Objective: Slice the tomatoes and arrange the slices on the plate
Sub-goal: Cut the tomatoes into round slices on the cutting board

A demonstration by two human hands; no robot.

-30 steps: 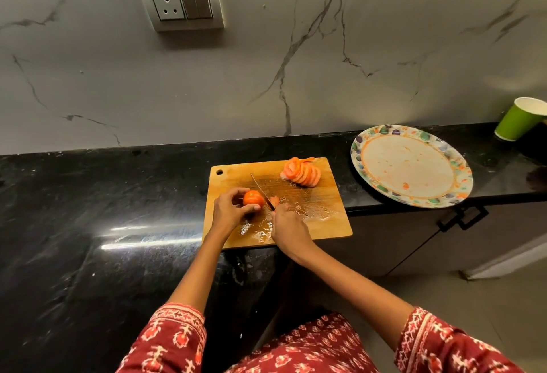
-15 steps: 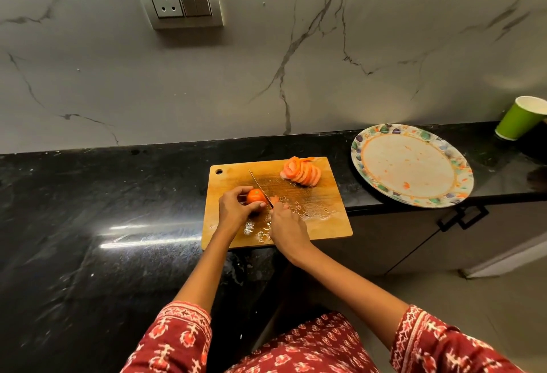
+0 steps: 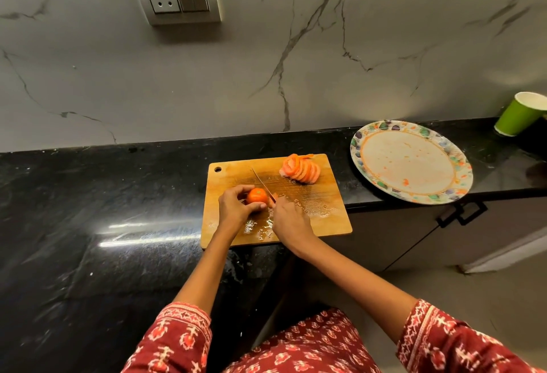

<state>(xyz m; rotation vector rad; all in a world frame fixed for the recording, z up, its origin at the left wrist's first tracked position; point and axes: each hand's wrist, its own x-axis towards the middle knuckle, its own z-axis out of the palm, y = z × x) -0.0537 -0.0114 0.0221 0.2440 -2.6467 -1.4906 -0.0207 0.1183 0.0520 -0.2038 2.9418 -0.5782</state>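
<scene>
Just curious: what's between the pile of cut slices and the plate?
In the head view, only bare cutting board and black counter separate the slices from the plate.

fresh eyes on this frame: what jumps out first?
The wooden cutting board at the counter's front edge, where the left hand holds a tomato while the right hand runs a knife against it. A fanned pile of tomato slices sits at the board's far right corner. To the right, the patterned plate holds only smears and overhangs the counter edge.
</scene>
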